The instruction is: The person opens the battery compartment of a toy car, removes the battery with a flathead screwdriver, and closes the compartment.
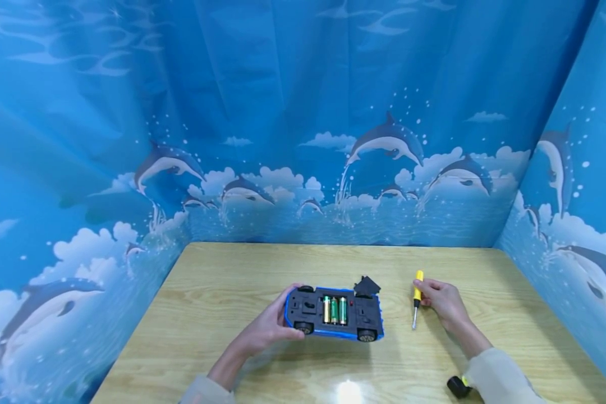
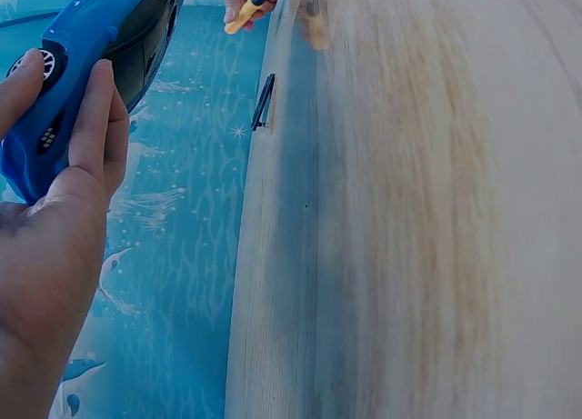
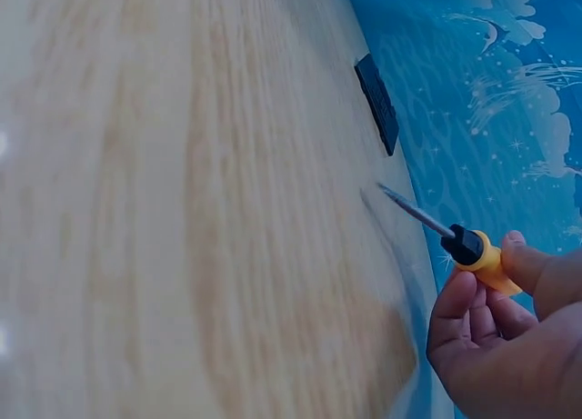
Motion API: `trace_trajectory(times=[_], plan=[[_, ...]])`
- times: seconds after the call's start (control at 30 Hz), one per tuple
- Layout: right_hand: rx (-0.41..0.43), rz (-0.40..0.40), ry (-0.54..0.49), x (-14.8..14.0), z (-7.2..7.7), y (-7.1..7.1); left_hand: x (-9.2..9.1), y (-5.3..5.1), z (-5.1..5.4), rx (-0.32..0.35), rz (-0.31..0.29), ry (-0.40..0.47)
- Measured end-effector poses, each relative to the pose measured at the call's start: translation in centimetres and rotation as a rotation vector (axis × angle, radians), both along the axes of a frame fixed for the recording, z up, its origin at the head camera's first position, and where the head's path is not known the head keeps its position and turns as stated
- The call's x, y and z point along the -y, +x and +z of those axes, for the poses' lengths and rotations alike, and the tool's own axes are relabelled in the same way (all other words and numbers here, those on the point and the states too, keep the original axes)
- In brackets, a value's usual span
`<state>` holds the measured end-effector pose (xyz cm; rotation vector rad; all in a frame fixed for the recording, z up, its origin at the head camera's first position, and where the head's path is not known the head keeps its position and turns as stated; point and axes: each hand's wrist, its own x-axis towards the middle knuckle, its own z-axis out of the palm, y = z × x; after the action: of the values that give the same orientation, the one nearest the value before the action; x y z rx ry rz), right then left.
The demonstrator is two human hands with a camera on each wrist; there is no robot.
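My left hand (image 1: 270, 326) grips the front or rear end of a blue toy car (image 1: 308, 314), its black underside turned toward the head camera. Several green-and-gold batteries (image 1: 335, 310) sit side by side in the uncovered compartment. In the left wrist view the car's blue body (image 2: 86, 37) shows between thumb and fingers. My right hand (image 1: 443, 303) pinches a screwdriver (image 1: 418, 285) by its yellow handle, the metal tip pointing down toward the tabletop. Behind the car lies a black battery cover (image 1: 367, 285), seen flat on the table in the right wrist view (image 3: 377, 105).
A black object with a yellow-green part (image 1: 457, 387) is near my right sleeve at the table's front; its kind is unclear. The light wooden table (image 1: 222, 275) meets blue dolphin-print curtains (image 1: 262, 213) at the back and sides.
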<state>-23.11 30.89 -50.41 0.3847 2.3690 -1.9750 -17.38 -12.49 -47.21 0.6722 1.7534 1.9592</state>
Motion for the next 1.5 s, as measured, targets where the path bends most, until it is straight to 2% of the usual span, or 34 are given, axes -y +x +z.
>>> trace_trajectory(times=[0.37,0.67,1.1,1.5], plan=[[-0.049,-0.019,0.106,0.2,-0.9,-0.6,-0.1,0.0,0.0,0.000,0.005,-0.006],[-0.055,-0.012,0.235,0.6,-0.8,-0.9,-0.1,0.0,0.1,0.009,0.005,-0.003],[-0.035,-0.009,0.378,1.4,-0.8,-1.4,-0.2,0.1,0.0,-0.001,0.003,0.000],[0.012,-0.045,0.443,1.8,-0.7,-1.6,-0.1,0.0,-0.1,-0.020,0.016,-0.018]])
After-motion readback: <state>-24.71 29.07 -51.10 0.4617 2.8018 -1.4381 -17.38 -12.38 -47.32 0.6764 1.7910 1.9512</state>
